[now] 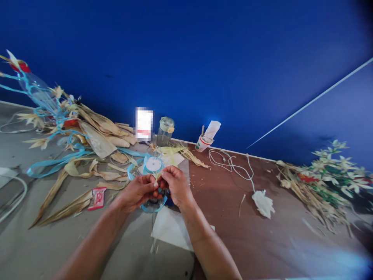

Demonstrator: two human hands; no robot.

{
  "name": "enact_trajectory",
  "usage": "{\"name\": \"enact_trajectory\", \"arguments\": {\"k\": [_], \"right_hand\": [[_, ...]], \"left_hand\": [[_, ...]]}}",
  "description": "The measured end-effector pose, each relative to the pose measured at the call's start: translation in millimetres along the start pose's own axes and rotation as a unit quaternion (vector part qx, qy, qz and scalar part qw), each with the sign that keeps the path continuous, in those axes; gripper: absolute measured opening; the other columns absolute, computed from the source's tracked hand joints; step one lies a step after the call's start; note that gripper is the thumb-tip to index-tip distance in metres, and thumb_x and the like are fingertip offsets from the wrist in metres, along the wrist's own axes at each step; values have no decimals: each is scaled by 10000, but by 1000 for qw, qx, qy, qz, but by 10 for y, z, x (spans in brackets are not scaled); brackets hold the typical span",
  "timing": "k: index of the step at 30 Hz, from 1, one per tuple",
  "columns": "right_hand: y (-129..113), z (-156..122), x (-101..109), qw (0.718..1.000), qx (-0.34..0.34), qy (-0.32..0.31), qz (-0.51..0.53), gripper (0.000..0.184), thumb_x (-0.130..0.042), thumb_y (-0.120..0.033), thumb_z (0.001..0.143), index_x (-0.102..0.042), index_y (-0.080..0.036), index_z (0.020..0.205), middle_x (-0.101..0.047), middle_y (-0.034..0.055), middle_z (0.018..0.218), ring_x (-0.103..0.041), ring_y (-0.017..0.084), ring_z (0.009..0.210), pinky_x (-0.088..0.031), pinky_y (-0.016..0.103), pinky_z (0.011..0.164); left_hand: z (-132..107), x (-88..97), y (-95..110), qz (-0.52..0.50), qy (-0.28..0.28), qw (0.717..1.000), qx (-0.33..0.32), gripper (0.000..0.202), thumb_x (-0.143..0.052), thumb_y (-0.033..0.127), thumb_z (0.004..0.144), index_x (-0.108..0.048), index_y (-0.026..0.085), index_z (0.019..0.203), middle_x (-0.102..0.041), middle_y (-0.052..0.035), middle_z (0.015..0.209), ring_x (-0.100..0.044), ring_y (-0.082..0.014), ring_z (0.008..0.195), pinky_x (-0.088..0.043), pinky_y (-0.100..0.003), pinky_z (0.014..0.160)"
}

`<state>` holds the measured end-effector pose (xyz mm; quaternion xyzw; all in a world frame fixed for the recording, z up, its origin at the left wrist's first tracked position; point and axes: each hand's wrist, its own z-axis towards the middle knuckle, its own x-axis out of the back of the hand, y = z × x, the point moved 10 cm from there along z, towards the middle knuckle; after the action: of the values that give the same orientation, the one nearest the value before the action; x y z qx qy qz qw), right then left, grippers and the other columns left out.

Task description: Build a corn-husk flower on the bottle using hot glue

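My left hand (142,189) and my right hand (177,186) meet above the table, both with fingertips pinched. Between them is a small pale yellow strip of corn husk (157,177), mostly covered by the fingers. Just behind the hands lies a white spool (153,164) wound with light blue ribbon. Below the fingers, more blue ribbon (165,201) and some dark or clear items show only in part. A white sheet of paper (171,229) lies under my right forearm.
Dried corn husks (99,116) and a plastic bottle (37,91) with husk flowers fill the left. At the back stand a lidded jar (165,132) and a white cup (203,144). A white cable (243,175), crumpled tissue (263,203) and husk flowers (335,171) lie rightward.
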<state>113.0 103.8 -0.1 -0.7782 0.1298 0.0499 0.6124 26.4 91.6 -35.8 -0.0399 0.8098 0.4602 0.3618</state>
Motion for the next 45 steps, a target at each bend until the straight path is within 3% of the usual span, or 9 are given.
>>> {"name": "enact_trajectory", "arguments": {"k": [6, 16, 22, 32, 39, 45], "right_hand": [[-15, -15, 13, 1000, 7, -4, 0, 119, -626, -252, 639, -540, -177, 668, -601, -46, 495, -497, 69, 383, -386, 172, 395], [-76, -48, 23, 999, -9, -48, 21, 226, -668, -285, 657, -542, -186, 815, -653, -22, 576, -574, 100, 435, -458, 205, 451], [-32, 45, 99, 998, 28, -16, -56, 71, -624, -228, 643, -627, -173, 687, -586, -48, 529, -460, 58, 411, -344, 166, 411], [125, 47, -55, 997, -21, -59, -42, 66, -620, -196, 599, -586, -175, 547, -549, -61, 469, -438, 58, 395, -322, 174, 405], [182, 78, -66, 998, -10, -65, -24, 68, -625, -195, 622, -586, -169, 572, -540, -58, 445, -463, 58, 395, -321, 166, 413], [251, 43, -160, 990, -61, -103, 70, 157, -706, -256, 596, -619, -151, 674, -591, -40, 501, -531, 71, 448, -399, 172, 468]], "left_hand": [[13, 20, 72, 25, 22, 998, -44, 285, -818, 259, 575, -565, 128, 585, -627, -5, 553, -577, -94, 470, -493, -227, 541], [-18, 130, 167, 73, 114, 987, -82, 341, -833, 307, 524, -546, 134, 582, -637, -14, 551, -621, -138, 524, -476, -229, 529], [-55, 224, 237, 96, 179, 972, -119, 341, -834, 283, 490, -536, 145, 580, -576, 40, 517, -596, -120, 496, -483, -240, 546], [-48, 173, 269, 180, 156, 961, -139, 263, -769, 283, 585, -538, 158, 585, -608, 1, 509, -558, -123, 498, -411, -222, 504], [-104, 181, 359, 247, 197, 935, -162, 189, -720, 242, 622, -553, 160, 582, -631, -14, 522, -561, -128, 500, -398, -219, 492], [-149, 227, 411, 253, 228, 926, -166, 221, -711, 304, 621, -544, 161, 603, -633, -3, 512, -534, -125, 461, -369, -214, 442]]}}
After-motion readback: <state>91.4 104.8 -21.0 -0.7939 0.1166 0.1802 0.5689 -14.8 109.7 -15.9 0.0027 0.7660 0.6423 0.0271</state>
